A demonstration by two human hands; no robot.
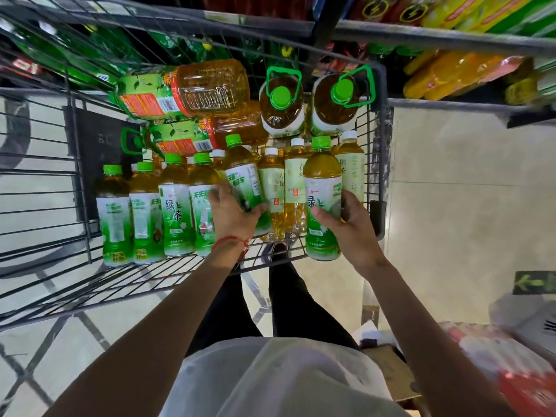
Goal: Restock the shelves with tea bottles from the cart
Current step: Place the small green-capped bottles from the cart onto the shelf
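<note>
A wire cart (pixel 379 164) holds several green tea bottles. My left hand (pixel 233 213) grips a green-capped tea bottle (pixel 243 173) near the cart's middle, tilted left. My right hand (pixel 350 224) grips another green-capped tea bottle (pixel 322 188) at the cart's near right, lifted above the wire floor. A row of green-label bottles (pixel 144 212) stands to the left. Pale-label, white-capped tea bottles (pixel 293 182) stand between my hands. Large tea jugs (pixel 281 103) with green handles sit at the far end, two of them lying down (pixel 186 91).
Store shelves (pixel 451 40) with yellow and green drink bottles run across the top and right. A red-and-white wrapped pack (pixel 505 365) lies on the floor at lower right. The cart's fold-out wire panel (pixel 36 176) extends left. Tiled floor lies right of the cart.
</note>
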